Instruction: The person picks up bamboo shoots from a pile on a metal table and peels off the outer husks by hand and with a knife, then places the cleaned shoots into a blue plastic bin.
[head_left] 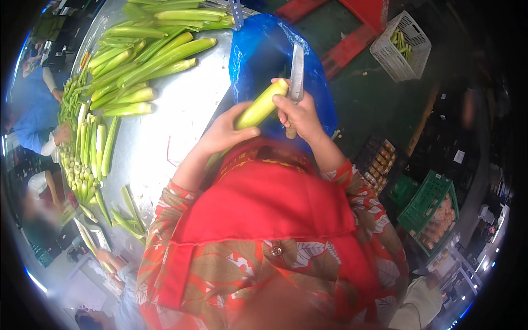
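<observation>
My left hand is closed round a thick yellow-green vegetable stalk, held tilted with its cut end up and to the right. My right hand grips a knife by its wooden handle, blade pointing away from me. The right thumb lies against the stalk's upper end, beside the blade. Beneath both hands, a blue plastic bag hangs open at the table's edge. Left of it, similar long green stalks are piled on the shiny metal table. The stalk's lower end is hidden behind my left hand.
Shorter stalks line the table's left side, where co-workers in blue reach in. A white crate with green pieces, a red pallet jack and a green crate stand on the floor to the right.
</observation>
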{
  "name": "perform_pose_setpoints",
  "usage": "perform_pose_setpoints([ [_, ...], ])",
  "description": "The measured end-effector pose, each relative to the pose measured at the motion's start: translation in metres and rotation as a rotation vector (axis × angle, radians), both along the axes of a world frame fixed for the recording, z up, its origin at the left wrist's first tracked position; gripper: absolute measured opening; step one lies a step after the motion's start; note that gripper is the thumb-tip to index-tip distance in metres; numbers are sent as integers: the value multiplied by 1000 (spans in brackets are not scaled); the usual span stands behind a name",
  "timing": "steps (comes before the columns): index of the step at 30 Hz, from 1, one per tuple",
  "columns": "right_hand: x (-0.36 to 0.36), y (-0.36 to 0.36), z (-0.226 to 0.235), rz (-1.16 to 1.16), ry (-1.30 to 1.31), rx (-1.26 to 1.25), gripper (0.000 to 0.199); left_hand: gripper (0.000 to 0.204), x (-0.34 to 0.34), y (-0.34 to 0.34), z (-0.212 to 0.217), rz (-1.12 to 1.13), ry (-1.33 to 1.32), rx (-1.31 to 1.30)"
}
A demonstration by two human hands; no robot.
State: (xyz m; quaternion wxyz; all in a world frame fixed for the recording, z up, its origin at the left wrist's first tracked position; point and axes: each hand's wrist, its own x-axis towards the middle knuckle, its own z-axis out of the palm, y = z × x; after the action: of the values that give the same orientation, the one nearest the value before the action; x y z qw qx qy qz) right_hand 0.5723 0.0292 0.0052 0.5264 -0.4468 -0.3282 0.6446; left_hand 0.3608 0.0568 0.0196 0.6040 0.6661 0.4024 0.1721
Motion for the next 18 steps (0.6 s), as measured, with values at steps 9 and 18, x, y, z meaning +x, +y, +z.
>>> perform_pose_setpoints([
  [9, 30, -30, -18, -39, -458, 49, 27, 46, 41, -6, -3, 41, 152, 48],
  [18, 32, -33, -16, -2, -802, 82, 18, 43, 56, -19, -7, 24, 201, 24],
])
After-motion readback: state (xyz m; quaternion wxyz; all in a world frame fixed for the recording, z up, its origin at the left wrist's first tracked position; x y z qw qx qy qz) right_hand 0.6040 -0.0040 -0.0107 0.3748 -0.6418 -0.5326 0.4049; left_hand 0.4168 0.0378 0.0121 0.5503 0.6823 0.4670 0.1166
